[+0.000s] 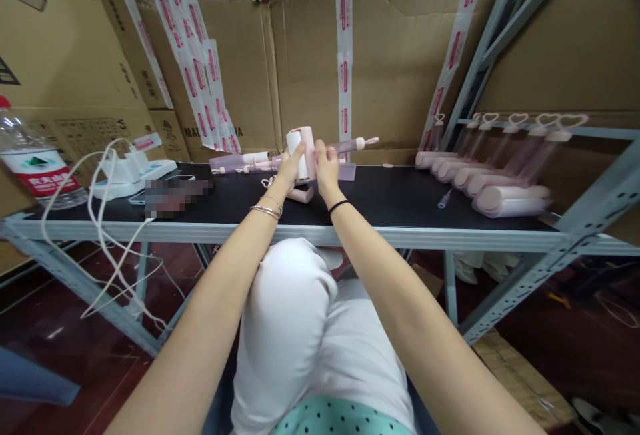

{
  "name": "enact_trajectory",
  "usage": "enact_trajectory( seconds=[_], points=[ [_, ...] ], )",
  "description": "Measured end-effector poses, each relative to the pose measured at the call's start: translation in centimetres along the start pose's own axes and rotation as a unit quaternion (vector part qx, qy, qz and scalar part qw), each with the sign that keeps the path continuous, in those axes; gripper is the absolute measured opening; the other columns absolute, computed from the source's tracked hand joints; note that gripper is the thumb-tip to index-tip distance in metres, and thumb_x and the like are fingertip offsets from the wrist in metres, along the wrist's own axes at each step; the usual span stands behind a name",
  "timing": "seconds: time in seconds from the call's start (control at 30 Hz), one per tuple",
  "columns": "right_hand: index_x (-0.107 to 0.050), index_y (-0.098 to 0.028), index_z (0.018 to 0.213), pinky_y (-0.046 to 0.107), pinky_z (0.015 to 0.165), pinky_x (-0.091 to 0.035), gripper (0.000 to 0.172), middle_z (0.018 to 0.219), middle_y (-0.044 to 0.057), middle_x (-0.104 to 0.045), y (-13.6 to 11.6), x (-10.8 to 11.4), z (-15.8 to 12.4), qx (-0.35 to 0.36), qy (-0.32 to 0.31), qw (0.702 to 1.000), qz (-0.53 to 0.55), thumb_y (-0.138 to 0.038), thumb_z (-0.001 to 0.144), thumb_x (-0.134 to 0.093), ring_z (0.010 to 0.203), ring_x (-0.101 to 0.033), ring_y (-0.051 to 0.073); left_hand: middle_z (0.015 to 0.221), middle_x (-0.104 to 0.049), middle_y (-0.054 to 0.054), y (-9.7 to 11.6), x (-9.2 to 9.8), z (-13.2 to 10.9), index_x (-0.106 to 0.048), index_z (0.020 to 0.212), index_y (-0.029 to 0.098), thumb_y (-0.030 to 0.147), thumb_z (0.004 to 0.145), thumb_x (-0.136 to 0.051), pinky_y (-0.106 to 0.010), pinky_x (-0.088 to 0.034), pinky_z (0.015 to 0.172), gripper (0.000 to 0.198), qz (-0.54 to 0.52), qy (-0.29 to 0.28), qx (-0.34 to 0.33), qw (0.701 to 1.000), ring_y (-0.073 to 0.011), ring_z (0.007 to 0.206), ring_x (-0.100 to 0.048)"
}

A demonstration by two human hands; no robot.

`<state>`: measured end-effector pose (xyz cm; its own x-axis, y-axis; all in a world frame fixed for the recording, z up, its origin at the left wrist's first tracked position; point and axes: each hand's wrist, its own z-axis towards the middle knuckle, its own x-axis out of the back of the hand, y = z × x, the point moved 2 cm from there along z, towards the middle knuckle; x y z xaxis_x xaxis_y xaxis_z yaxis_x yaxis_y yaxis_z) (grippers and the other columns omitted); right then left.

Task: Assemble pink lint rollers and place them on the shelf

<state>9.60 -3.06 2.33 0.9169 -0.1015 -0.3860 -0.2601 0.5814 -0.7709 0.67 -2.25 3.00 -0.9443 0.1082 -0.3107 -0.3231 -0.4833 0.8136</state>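
Here both hands meet above the middle of the black counter (400,201), sharing one pink lint roller (306,151). The left hand (290,168) closes its fingers around the white paper roll end, while the right hand (325,167) pinches the part where the clear pink handle (353,146) starts; the handle sticks out to the right, tilted slightly up. Both grips are closed on the roller, which is held clear of the counter.

The roller looks light and stiff, made of thin plastic. Its paper is probably tacky, so the end caps or the handle seem the safer places to hold. The slim handle could bend or snap if twisted hard.

Finished rollers (500,188) lie in a row at the right, and loose parts (240,161) lie behind the hands.
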Motion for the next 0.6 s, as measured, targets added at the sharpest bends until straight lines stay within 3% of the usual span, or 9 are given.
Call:
enact_trajectory(
  seconds=[0.1, 0.23, 0.4, 0.6],
  points=[
    [-0.051, -0.019, 0.072, 0.027, 0.077, -0.045, 0.027, 0.071, -0.003, -0.055, 0.0, 0.0, 1.1, -0.004, 0.011, 0.998, -0.061, -0.041, 0.084, -0.059, 0.073, -0.054, 0.012, 0.08, -0.064, -0.001, -0.6, 0.3, 0.5, -0.058, 0.097, 0.017, 0.057, 0.082, -0.063, -0.022, -0.048, 0.065, 0.042, 0.053, 0.021, 0.015, 0.998, -0.0109, 0.067, -0.061],
    [-0.05, -0.019, 0.069, 0.038, 0.091, -0.042, 0.028, 0.071, -0.002, -0.054, -1.6, 2.1, 4.9, 0.038, 0.057, 0.978, -0.198, -0.038, 0.08, -0.067, 0.08, -0.056, 0.017, 0.091, -0.064, -0.003, -0.8, 1.1, 0.9, -0.051, 0.099, 0.02, 0.053, 0.093, -0.046, -0.021, -0.043, 0.057, 0.034, 0.133, 0.117, 0.044, 0.983, -0.0106, 0.068, -0.059],
    [-0.052, -0.018, 0.079, 0.059, 0.104, -0.027, 0.021, 0.086, 0.002, -0.063, -3.4, 5.0, 9.3, 0.087, 0.022, 0.903, -0.42, -0.026, 0.077, -0.072, 0.1, -0.057, 0.024, 0.088, -0.062, -0.002, -0.3, 1.3, 0.6, -0.046, 0.098, 0.02, 0.044, 0.097, -0.04, -0.018, -0.04, 0.055, 0.024, 0.174, 0.126, 0.029, 0.976, -0.0084, 0.064, -0.056],
    [-0.059, -0.019, 0.093, 0.061, 0.101, -0.031, 0.018, 0.108, 0.009, -0.066, -1.7, 5.4, 10.3, 0.039, -0.051, 0.829, -0.555, -0.032, 0.082, -0.067, 0.111, -0.057, 0.03, 0.081, -0.06, 0.0, -0.3, 0.9, 0.3, -0.045, 0.096, 0.019, 0.04, 0.099, -0.037, -0.018, -0.042, 0.058, 0.022, 0.196, 0.111, 0.021, 0.974, -0.0072, 0.06, -0.054]
  ],
)
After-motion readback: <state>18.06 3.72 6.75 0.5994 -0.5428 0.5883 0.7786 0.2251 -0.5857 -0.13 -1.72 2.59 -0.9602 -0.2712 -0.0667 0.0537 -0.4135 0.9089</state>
